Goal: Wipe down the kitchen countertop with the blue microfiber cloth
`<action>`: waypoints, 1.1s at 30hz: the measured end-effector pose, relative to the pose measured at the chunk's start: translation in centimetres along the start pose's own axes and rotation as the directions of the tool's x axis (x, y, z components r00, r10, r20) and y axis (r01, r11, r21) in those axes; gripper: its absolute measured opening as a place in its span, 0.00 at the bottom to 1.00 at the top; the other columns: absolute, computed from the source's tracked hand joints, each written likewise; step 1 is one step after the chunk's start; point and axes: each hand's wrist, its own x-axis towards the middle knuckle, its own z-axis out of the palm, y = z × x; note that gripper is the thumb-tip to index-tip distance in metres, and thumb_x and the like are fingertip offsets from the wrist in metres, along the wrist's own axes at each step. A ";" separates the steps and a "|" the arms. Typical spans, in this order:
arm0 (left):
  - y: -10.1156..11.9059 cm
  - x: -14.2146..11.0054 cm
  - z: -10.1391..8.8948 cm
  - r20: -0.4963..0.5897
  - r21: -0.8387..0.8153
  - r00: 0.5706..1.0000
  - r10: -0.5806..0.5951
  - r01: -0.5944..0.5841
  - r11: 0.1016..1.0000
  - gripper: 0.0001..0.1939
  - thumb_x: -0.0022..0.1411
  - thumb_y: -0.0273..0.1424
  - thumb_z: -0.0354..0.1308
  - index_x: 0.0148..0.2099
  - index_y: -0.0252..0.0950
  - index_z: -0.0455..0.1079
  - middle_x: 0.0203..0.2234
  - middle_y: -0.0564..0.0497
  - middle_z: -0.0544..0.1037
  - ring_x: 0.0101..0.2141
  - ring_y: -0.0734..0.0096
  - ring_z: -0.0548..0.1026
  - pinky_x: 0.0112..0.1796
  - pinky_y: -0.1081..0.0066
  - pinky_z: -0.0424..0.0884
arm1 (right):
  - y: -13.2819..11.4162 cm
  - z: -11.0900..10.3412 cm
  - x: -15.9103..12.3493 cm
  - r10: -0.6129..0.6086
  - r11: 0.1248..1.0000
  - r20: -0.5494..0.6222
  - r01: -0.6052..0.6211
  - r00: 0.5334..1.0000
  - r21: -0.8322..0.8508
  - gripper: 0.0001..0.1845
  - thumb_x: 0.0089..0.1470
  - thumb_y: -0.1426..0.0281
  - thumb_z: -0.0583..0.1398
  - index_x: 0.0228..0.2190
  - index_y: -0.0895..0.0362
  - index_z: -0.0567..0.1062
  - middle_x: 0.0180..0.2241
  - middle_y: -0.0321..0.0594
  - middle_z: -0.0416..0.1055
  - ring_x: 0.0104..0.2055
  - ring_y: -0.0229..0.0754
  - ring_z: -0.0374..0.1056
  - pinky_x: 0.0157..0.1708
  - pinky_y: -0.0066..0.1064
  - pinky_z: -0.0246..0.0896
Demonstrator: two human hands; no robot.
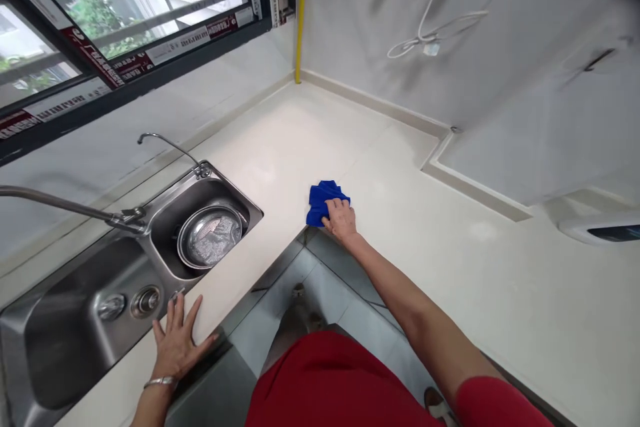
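My right hand (341, 219) presses on a crumpled blue cloth (323, 199) at the inner corner of an L-shaped cream countertop (400, 213), fingers curled over the cloth's near edge. My left hand (176, 341) lies flat with fingers spread on the counter edge, just in front of the steel sink (65, 327). A metal bracelet sits on the left wrist.
The sink's right basin holds a round steel strainer bowl (211, 237). Two taps (170, 144) rise behind the sink. A window runs along the left wall. A yellow pipe (300, 13) stands in the far corner. A white cable (440, 27) hangs on the wall.
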 end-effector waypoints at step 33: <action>1.0 -0.5 -1.3 -0.095 -0.070 0.995 0.024 -0.031 0.997 0.42 0.54 0.54 0.61 0.66 0.39 0.63 0.70 0.35 0.53 0.68 0.45 0.52 0.66 0.44 0.41 | -19.6 18.2 -13.4 0.175 0.371 0.494 -0.522 0.851 0.768 0.09 0.54 0.73 0.55 0.38 0.58 0.72 0.34 0.37 0.73 0.48 0.43 0.64 0.51 0.36 0.61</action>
